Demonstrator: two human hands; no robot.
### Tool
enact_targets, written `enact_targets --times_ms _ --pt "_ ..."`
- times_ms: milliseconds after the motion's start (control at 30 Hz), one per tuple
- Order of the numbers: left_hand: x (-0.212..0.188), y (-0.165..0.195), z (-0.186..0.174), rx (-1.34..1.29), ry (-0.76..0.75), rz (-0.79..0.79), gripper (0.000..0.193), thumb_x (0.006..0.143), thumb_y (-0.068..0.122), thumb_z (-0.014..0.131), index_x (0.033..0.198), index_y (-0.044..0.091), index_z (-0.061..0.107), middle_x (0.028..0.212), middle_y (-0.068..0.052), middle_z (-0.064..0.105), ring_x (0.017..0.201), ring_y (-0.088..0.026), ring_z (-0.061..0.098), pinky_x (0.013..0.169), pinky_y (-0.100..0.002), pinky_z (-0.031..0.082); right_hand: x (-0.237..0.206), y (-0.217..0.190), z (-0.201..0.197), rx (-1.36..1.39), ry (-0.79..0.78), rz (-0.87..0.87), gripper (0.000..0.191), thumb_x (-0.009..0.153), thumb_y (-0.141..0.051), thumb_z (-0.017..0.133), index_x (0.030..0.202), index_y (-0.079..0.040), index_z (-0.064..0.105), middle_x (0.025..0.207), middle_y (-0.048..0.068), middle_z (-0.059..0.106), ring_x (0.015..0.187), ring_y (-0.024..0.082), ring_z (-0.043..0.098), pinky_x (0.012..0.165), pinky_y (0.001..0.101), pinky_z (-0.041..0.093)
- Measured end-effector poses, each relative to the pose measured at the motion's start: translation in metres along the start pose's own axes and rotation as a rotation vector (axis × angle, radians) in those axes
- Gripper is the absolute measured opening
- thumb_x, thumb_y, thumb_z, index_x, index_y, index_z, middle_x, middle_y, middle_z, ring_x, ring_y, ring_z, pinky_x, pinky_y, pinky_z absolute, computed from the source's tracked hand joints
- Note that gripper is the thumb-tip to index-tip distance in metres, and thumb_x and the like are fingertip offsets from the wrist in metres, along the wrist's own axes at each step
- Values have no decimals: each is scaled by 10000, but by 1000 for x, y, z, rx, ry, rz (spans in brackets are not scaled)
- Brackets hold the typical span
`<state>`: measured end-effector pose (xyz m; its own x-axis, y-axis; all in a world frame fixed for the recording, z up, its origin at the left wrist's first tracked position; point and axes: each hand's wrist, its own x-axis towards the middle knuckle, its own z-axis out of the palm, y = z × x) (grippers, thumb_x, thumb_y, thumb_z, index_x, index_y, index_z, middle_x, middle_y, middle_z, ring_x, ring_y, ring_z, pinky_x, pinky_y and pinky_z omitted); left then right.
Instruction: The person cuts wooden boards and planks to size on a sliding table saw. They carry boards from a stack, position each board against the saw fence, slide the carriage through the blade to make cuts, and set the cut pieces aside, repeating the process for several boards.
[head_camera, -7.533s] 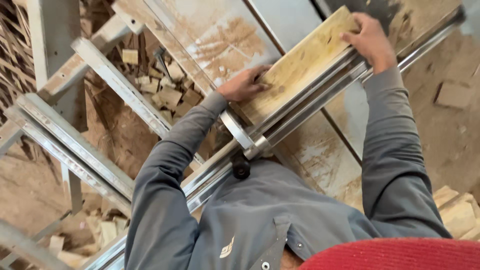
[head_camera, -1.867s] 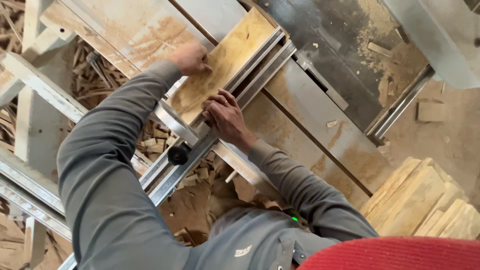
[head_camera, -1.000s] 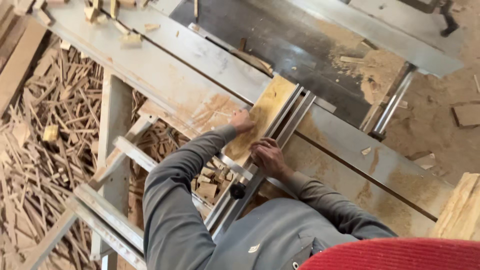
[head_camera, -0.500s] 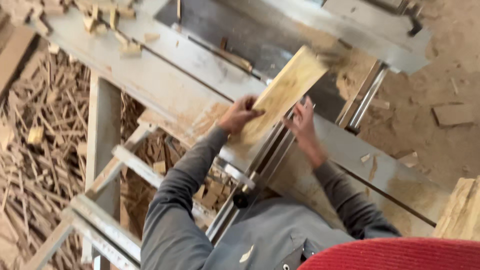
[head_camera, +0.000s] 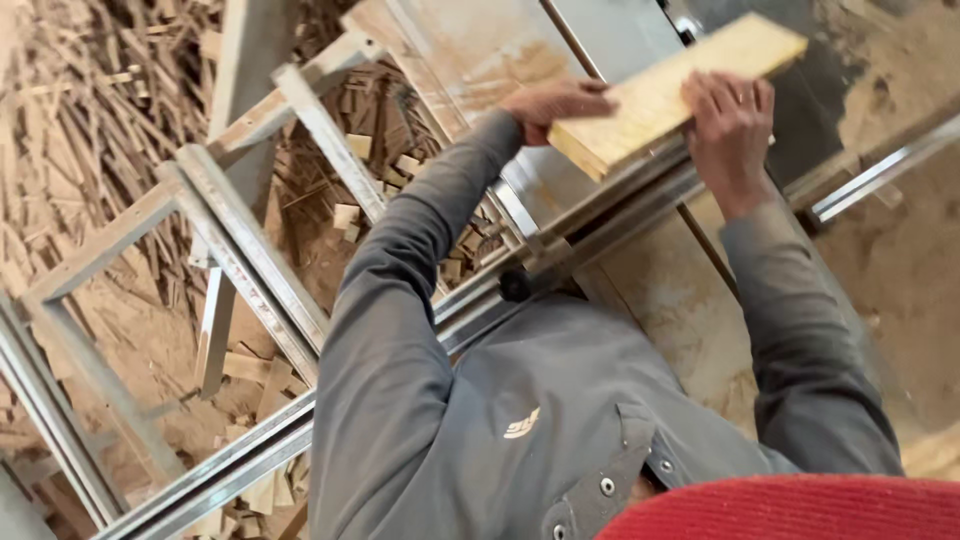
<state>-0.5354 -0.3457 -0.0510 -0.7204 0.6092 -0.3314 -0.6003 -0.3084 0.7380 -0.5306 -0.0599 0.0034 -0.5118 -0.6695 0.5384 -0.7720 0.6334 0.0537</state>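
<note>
Board: a flat, pale yellow wooden board (head_camera: 670, 90) lies slanted on the saw table (head_camera: 690, 300), near the top of the view, with its far end pointing up and to the right.
Where it sits: its long lower edge lies next to the metal rail (head_camera: 600, 225) that runs across the table.
Left hand: the left hand (head_camera: 555, 100) is at the near left corner of the board, fingers bent and pressing on its short end.
Right hand: the right hand (head_camera: 730, 110) lies flat on top of the board, fingers spread and pointing up, palm pushing down by the long edge.
Grip: neither hand wraps all the way around the board; both press on it.
Hard to see: the left thumb and fingertips are partly hidden by the board's edge, so how tight they hold is not clear.
Cut off: the table's top edge runs out of view.
Around: a grey metal frame (head_camera: 240, 260) stands at the left, over a floor piled with wood scraps (head_camera: 90, 110) and sawdust.
Person: grey sleeves (head_camera: 400, 300) reach up from the bottom.
</note>
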Motion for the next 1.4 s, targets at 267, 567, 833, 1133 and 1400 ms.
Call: enact_targets --times_ms 267,567,833,1133,1400 --pt "-27 -7 2 396 -6 92 799 925 179 788 1597 90 365 1430 -174 580 1282 -252 597 1155 -398 489 -10 61 -5 403 -153 343 543 922 -216 860 1360 -18 608 1497 194 606 1427 339 529 1200 475 427" --pt "-43 -7 11 905 14 39 806 919 300 773 1577 146 334 1529 -198 489 1365 -328 506 1149 -448 430 35 85 16 558 -523 868 548 945 -372 801 1253 61 669 1103 240 717 1045 339 698 908 446 520" --pt "-46 -9 12 1510 131 -48 826 791 375 825 1497 168 449 1454 -132 567 1314 -313 542 1063 -550 402 48 77 15 490 -501 811 573 784 -335 920 1188 28 737 1021 206 746 911 286 739 824 408 559" --pt "-44 -33 -8 1366 150 171 470 673 288 853 1068 98 685 888 -132 703 844 -331 689 730 -470 559 33 86 19 352 -560 617 445 836 -385 897 1040 -10 771 970 231 725 868 351 703 792 449 548" --pt "-37 -31 -10 1507 75 179 443 891 446 784 957 29 650 884 -182 674 814 -380 669 732 -488 541 31 83 13 507 -665 821 452 935 -426 796 1173 -46 743 1016 174 737 886 316 704 774 434 525"
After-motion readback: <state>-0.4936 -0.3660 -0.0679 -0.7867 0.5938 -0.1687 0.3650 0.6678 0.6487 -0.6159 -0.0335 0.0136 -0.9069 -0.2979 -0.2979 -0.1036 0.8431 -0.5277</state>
